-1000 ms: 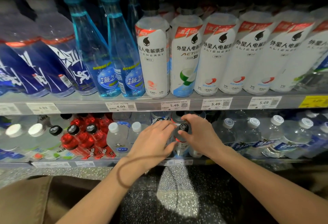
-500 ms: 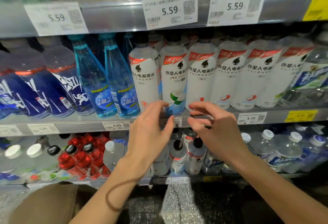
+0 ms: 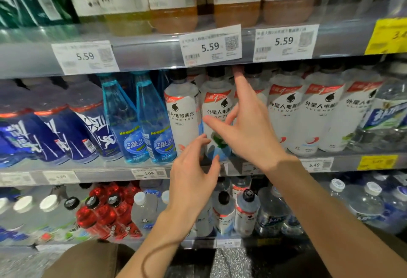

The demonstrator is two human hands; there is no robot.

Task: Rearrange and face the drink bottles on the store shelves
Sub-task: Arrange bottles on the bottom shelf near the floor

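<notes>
White bottles (image 3: 284, 112) – six upright; two blue bottles (image 3: 141, 121) beside.

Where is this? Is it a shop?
Yes, most likely a shop's drinks aisle. Shelves are packed with rows of bottles, like the white electrolyte drink bottles and blue bottles. Paper price tags reading 5.59 hang on the shelf edge, which you'd find in a store.
</notes>
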